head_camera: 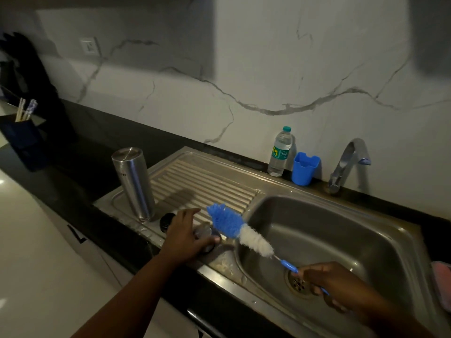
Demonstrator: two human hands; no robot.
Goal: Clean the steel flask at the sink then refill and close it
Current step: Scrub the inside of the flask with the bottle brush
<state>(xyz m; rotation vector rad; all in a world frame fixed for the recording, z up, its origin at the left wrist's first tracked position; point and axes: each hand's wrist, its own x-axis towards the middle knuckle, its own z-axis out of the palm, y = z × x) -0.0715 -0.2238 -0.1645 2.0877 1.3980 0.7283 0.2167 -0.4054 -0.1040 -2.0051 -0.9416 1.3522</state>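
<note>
Two hands busy: left hand (186,231) grips steel cap (204,234) on drainboard (207,184); right hand (334,284) holds bottle brush (240,231) by handle over sink (341,230). Flask (133,182) stands upside down on drainboard, behind left hand.

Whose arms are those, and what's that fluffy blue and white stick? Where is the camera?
The camera sits on a person's head and looks down, so the arms are their own. The right hand holds a bottle brush by its handle, over the sink. The left hand has its grip on a round steel lid on the ribbed draining board. A tall steel flask stands upside down there. By the wall stand a water bottle, a blue cup and the tap.
</note>
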